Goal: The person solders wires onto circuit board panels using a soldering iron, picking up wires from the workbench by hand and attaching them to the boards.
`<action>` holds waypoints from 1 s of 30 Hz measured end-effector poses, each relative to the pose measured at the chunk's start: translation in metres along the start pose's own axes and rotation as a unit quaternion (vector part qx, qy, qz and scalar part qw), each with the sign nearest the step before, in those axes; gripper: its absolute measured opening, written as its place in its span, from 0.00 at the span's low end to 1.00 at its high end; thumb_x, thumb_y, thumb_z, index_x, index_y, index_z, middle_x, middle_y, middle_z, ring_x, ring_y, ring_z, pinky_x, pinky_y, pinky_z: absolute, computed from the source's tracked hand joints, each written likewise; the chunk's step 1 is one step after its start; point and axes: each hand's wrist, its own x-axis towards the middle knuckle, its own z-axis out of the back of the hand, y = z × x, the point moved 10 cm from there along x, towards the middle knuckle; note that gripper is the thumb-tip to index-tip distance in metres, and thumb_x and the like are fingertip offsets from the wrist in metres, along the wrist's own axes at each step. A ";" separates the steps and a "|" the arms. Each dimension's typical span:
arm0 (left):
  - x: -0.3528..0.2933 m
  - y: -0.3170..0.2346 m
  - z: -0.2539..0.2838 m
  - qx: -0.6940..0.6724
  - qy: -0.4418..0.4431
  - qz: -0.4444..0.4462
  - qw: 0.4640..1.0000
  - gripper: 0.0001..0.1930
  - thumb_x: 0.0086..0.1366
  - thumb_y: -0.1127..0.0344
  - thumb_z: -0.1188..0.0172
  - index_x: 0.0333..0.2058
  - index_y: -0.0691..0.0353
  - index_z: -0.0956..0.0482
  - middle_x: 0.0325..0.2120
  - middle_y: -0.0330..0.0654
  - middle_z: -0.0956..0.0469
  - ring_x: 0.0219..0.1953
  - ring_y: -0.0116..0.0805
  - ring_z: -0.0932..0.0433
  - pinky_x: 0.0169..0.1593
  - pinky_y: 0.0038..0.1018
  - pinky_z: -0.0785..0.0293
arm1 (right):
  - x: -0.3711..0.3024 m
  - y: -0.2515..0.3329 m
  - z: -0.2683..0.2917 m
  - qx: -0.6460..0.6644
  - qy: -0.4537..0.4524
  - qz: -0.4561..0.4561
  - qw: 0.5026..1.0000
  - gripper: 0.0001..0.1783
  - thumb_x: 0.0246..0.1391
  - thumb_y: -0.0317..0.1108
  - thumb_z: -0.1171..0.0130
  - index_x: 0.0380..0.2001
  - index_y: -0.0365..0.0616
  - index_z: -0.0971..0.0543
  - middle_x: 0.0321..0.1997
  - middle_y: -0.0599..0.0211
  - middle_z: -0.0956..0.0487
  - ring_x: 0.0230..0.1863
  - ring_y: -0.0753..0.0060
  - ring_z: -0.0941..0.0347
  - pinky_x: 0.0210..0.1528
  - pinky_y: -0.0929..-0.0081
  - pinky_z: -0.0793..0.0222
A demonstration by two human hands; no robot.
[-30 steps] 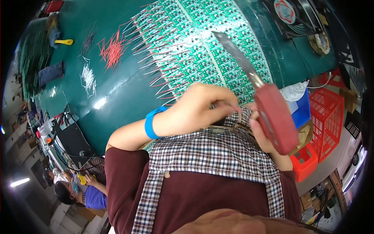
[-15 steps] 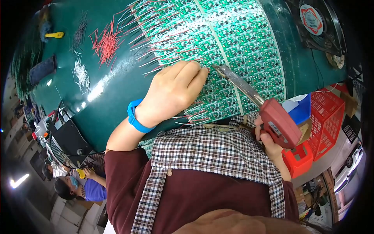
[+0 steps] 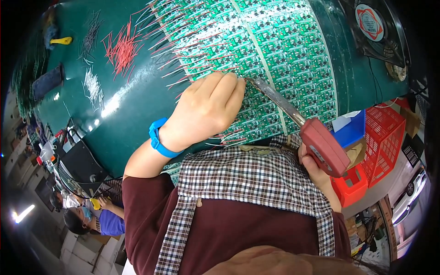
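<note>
A broad panel of green circuit boards [image 3: 293, 59] lies on the table in front of me, with red and white wires [image 3: 192, 43] sticking out along its left side. My left hand [image 3: 206, 103], a blue band at its wrist, rests over the panel with fingers pinched together at the boards. Whatever they pinch is hidden beneath the hand. In my right hand [image 3: 316, 172] is a soldering iron [image 3: 323, 146] with a dark red handle. Its metal tip reaches the boards right beside my left fingertips.
Piles of red wires [image 3: 123, 50], white wires [image 3: 93, 87] and dark wires [image 3: 90, 36] lie left on the green table [image 3: 137, 101], near a phone [image 3: 48, 82] and a yellow-handled brush [image 3: 61, 41]. A fan [image 3: 373, 27] stands far right, red crates [image 3: 382, 137] below. Another person [image 3: 98, 215] works at left.
The soldering iron has shifted left, bringing its tip closer to my left fingertips. My left hand stays almost in place, still pinched.
</note>
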 end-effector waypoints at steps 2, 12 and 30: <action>0.000 0.000 0.000 0.002 -0.006 -0.002 1.000 0.17 0.42 0.75 0.46 0.35 0.69 0.27 0.27 0.43 0.31 0.27 0.36 0.29 0.27 0.27 0.30 | 0.001 0.006 -0.002 -0.023 0.004 0.017 1.000 0.38 0.38 0.28 0.36 0.54 0.33 0.41 0.35 0.62 0.26 0.28 0.79 0.30 0.31 0.82 0.32; 0.001 0.001 -0.001 0.007 0.000 0.009 1.000 0.17 0.42 0.75 0.46 0.36 0.69 0.27 0.27 0.43 0.30 0.27 0.36 0.28 0.28 0.27 0.30 | 0.002 0.025 -0.002 0.033 -0.035 0.077 0.996 0.32 0.48 0.45 0.42 0.50 0.35 0.38 0.43 0.55 0.28 0.17 0.80 0.37 0.18 0.85 0.41; 0.000 -0.014 0.004 0.006 -0.080 -0.061 0.995 0.15 0.39 0.73 0.46 0.31 0.66 0.24 0.24 0.40 0.30 0.27 0.35 0.27 0.27 0.26 0.31 | 0.000 0.012 0.000 0.081 0.004 0.020 0.997 0.31 0.44 0.29 0.40 0.51 0.34 0.40 0.39 0.60 0.27 0.30 0.81 0.33 0.32 0.83 0.36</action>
